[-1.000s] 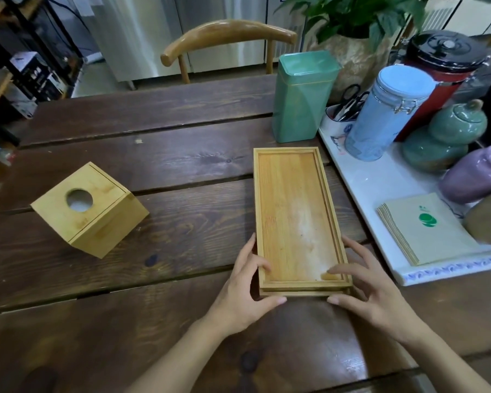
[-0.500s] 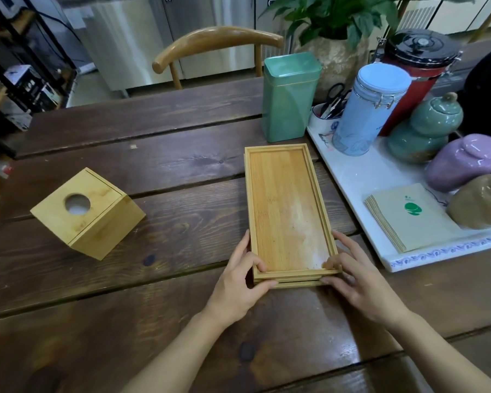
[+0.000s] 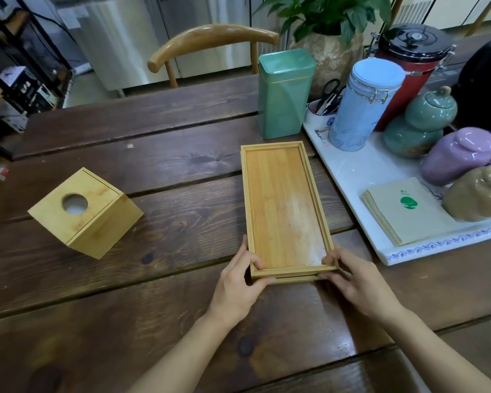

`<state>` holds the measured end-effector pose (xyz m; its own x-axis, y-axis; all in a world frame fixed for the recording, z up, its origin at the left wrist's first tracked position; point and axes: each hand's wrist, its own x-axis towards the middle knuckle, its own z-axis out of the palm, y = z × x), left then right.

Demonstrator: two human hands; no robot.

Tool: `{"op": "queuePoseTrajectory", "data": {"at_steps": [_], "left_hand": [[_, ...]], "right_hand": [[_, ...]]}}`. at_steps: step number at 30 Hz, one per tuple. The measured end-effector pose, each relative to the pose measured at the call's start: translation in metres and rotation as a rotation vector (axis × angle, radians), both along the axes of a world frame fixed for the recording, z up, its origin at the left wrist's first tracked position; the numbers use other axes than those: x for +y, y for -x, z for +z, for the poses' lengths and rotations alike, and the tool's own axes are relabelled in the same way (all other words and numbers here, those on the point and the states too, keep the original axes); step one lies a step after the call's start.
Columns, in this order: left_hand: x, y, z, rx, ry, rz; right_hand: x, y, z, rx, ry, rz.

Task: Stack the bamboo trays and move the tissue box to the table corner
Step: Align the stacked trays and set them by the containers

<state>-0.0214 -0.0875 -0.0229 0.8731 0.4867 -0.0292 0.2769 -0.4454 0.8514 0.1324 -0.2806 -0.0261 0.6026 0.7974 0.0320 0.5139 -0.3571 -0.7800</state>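
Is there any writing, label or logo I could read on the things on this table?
Nothing here can be read.
Stack of beige paper napkins: green round logo with small marks above it, too blurred to read.
Pale blue clip-lid canister: faint pattern, no legible words.

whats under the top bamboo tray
A second bamboo tray lies under the top bamboo tray; only its near edge and a far-right sliver show. The rest is covered. Left hand and right hand grip the near corners.

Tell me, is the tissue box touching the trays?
No, the tissue box sits apart on the table, well left of the stacked trays.
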Motion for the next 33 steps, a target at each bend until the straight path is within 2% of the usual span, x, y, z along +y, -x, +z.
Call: {"op": "queuePoseTrajectory", "data": {"at_steps": [5, 22, 27, 33], "left_hand": [[-0.007, 0.002, 0.000, 0.002, 0.027, 0.044], [-0.012, 0.007, -0.011, 0.028, -0.028, 0.026], [-0.013, 0.007, -0.011, 0.019, -0.047, 0.024], [-0.013, 0.007, -0.012, 0.002, -0.043, 0.043]], "right_hand": [[0.001, 0.006, 0.005, -0.027, 0.009, -0.050], [0.001, 0.010, 0.007, -0.109, 0.042, -0.019], [-0.004, 0.008, 0.005, -0.113, 0.108, -0.020], [-0.005, 0.011, 0.004, -0.139, 0.076, -0.016]]}}
